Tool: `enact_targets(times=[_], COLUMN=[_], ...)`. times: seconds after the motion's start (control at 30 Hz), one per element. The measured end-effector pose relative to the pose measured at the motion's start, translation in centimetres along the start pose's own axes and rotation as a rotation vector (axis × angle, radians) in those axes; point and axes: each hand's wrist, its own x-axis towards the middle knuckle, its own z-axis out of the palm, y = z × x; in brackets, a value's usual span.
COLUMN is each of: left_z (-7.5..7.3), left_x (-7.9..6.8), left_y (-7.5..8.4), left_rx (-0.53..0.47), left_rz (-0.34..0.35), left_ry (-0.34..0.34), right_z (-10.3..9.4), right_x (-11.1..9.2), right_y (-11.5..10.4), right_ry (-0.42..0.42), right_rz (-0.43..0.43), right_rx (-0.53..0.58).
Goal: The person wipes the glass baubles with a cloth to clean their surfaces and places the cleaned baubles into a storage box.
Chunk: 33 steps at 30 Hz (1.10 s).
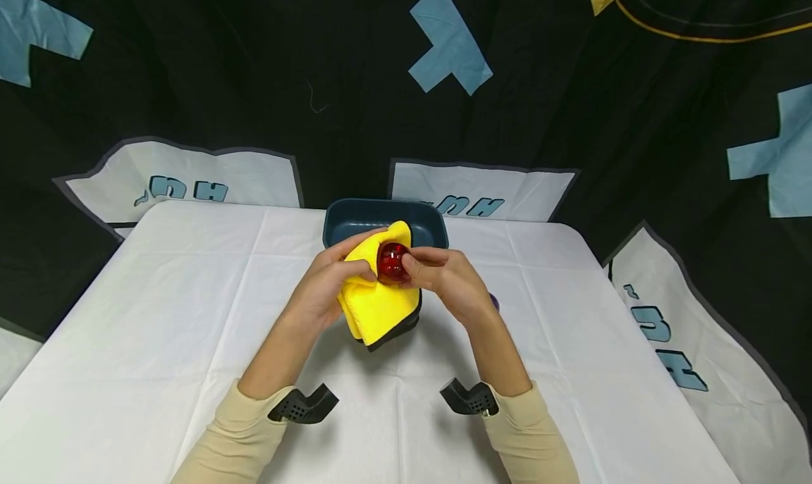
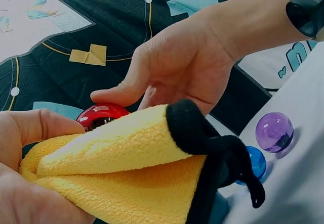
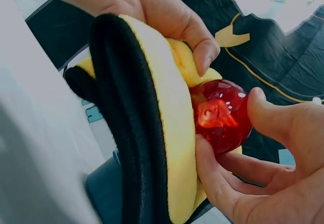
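Observation:
My left hand [image 1: 322, 287] grips a yellow cloth [image 1: 380, 311] with a black edge, folded and hanging down below the fingers. Thumb and fingers of my right hand [image 1: 452, 281] pinch a shiny, see-through red ball [image 1: 390, 261]. The ball sits against the yellow face of the cloth, with part of its left side covered by it. In the right wrist view, the red ball [image 3: 223, 115] shows between the right thumb and fingertips, and the left thumb lies over the cloth just above it. A black loop [image 2: 248, 168] dangles from the cloth's corner in the left wrist view.
Behind the hands, a dark blue-green bin [image 1: 345, 220] stands at the white table's [image 1: 190, 315] far edge. A clear purple ball [image 2: 274, 132] and a blue ball [image 2: 257, 162] rest on the table; the right forearm mostly hides the purple one in the head view.

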Motion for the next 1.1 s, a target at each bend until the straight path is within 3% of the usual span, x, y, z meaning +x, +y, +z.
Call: enact_targets(times=[0.1, 0.33, 0.47, 0.87, 1.1], left_z=[-0.05, -0.14, -0.19, -0.03, -0.17], left_x=[0.02, 0.07, 0.01, 0.02, 0.08], left_y=[-0.05, -0.16, -0.08, -0.04, -0.09], left_rx=[0.009, -0.027, -0.036, -0.025, -0.044], left_rz=[0.008, 0.015, 0.019, 0.017, 0.027], left_ry=[0.003, -0.011, -0.004, 0.005, -0.002], right_z=[0.06, 0.46, 0.39, 0.27, 0.68], right_x=[0.0, -0.31, -0.45, -0.09, -0.42], right_y=[0.0, -0.29, -0.49, -0.13, -0.44], right_ry=[-0.018, 0.066, 0.025, 0.005, 0.055], right_rz=[0.004, -0.068, -0.075, 0.004, -0.093], right_rx=[-0.003, -0.004, 0.0, -0.016, 0.022])
